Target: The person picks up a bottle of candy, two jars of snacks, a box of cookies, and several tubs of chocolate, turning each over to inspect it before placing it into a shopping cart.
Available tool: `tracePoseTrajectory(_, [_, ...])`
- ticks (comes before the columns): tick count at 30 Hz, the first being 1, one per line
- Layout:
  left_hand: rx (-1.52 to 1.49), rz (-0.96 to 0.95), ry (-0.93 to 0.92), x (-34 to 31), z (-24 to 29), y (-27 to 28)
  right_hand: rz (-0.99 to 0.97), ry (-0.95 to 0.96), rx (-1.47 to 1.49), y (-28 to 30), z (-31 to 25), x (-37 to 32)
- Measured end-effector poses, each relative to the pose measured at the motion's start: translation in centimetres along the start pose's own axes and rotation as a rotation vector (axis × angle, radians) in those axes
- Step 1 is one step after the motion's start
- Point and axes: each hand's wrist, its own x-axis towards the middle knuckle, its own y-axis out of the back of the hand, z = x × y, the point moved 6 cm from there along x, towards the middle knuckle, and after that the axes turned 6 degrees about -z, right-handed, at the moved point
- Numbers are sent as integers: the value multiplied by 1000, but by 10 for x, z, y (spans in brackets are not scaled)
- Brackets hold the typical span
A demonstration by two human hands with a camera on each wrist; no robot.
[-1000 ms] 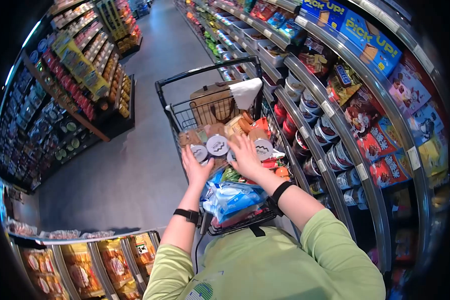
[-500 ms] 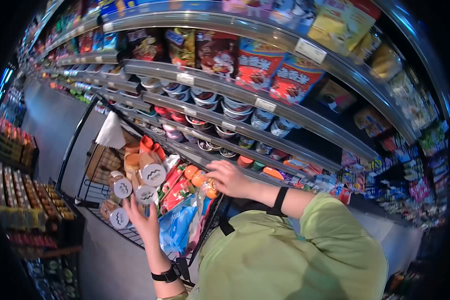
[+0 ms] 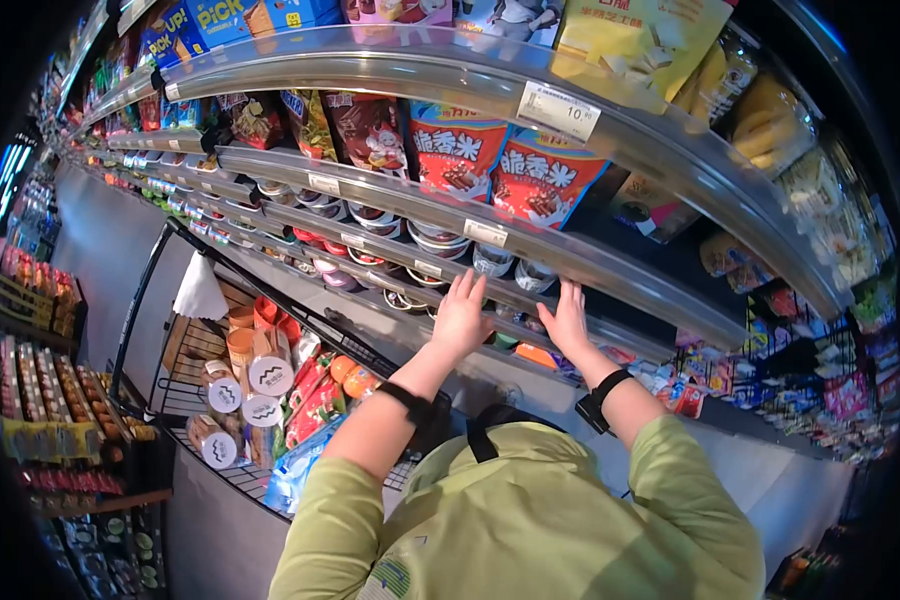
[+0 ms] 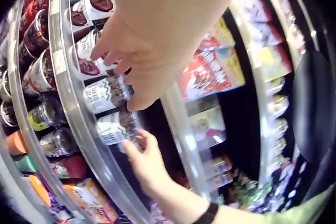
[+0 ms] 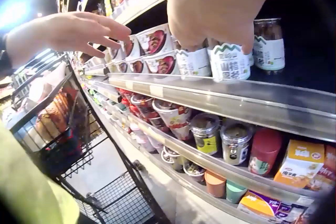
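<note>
My right hand (image 3: pixel 567 320) reaches into the shelf and grips the top of a clear jar with a white label (image 5: pixel 229 62), its lid hidden under my fingers. A like jar (image 5: pixel 193 62) stands to its left, another (image 5: pixel 269 45) to its right. My left hand (image 3: pixel 460 318) hovers beside the same shelf with fingers spread and nothing in it. It is nearest to the white tubs with dark red pictures (image 5: pixel 156 43), and in the left wrist view it overlaps the ends of the labelled jars (image 4: pixel 105 95).
The black shopping cart (image 3: pixel 135 330) stands at my left, holding lidded jars (image 3: pixel 270 375), oranges (image 3: pixel 355 375) and a blue package (image 3: pixel 295 470). Above the jars, red snack bags (image 3: pixel 455 150) fill a shelf with a protruding clear rail (image 3: pixel 370 190). Lower shelves hold cups and boxes (image 5: pixel 302 163).
My view has turned from the aisle and cart toward the shelf. Both hands have left the cart's contents, the right hand from the oranges, and now reach to the jar shelf.
</note>
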Motion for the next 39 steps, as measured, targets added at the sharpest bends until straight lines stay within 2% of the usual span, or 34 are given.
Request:
tracePoseTrajectory(2, [119, 43, -1, 31, 7, -5, 11, 0, -90, 0, 22, 17])
tracePoseTrajectory(4, [135, 11, -2, 59, 17, -5, -169, -71, -155, -8, 38, 34])
tracePoseTrajectory(8, [239, 41, 62, 101, 13, -34, -233, 30, -128, -15, 37, 54])
tracePoseTrajectory(10, [301, 94, 101, 113, 9, -49, -247, 76, -131, -19, 32, 60])
tracePoseTrajectory(11, [307, 189, 96, 113, 11, -47, -255, 95, -98, -19, 29, 63])
tracePoseTrajectory(12, [305, 202, 124, 114, 11, -50, -263, 112, -63, -19, 26, 65])
tracePoseTrajectory(13, [243, 247, 117, 116, 12, -50, -174, 179, -26, -15, 20, 65])
tracePoseTrajectory(14, [184, 295, 109, 116, 21, -36, -189, 207, -24, -17, 17, 72])
tracePoseTrajectory(15, [-46, 297, 215, 116, 22, -25, -203, 220, -25, -19, 15, 78])
tracePoseTrajectory(18, [-144, 306, 282, 126, 11, -40, -246, 246, -32, -24, 13, 88])
tracePoseTrajectory(20, [-45, 262, 296, 131, 10, -45, -273, 256, -41, -28, 16, 91])
tracePoseTrajectory(22, [39, 395, 296, 128, 15, -34, -297, 253, -49, -30, 18, 90])
tracePoseTrajectory(23, [-32, 260, 336, 130, 11, -39, -307, 245, -53, -29, 20, 88])
tracePoseTrajectory(24, [-37, 259, 346, 127, 12, -37, -316, 235, -60, -29, 23, 85])
tracePoseTrajectory(26, [53, 131, 361, 123, 18, -38, -330, 212, -74, -28, 32, 81])
tracePoseTrajectory(28, [-40, 117, 399, 114, 20, -42, -340, 183, -83, -29, 37, 75])
tracePoseTrajectory(30, [151, 295, 232, 102, 33, -40, -346, 162, -84, -29, 40, 65])
tracePoseTrajectory(31, [165, 208, 211, 98, 34, -46, -335, 131, -65, -24, 45, 60])
tracePoseTrajectory(33, [144, 188, 240, 86, 33, -56, -277, 63, -90, -1, 32, 45])
tracePoseTrajectory(35, [90, 154, 263, 73, 33, -58, -236, 7, -73, -1, 50, 36])
tracePoseTrajectory(36, [100, 190, 254, 65, 34, -56, -225, -20, -60, -3, 60, 32])
tracePoseTrajectory(38, [60, 270, 114, 48, 37, -52, -116, 25, 127, 19, 50, 19])
tracePoseTrajectory(39, [33, 294, 71, 36, 40, -49, -115, 16, 50, 20, 57, 13])
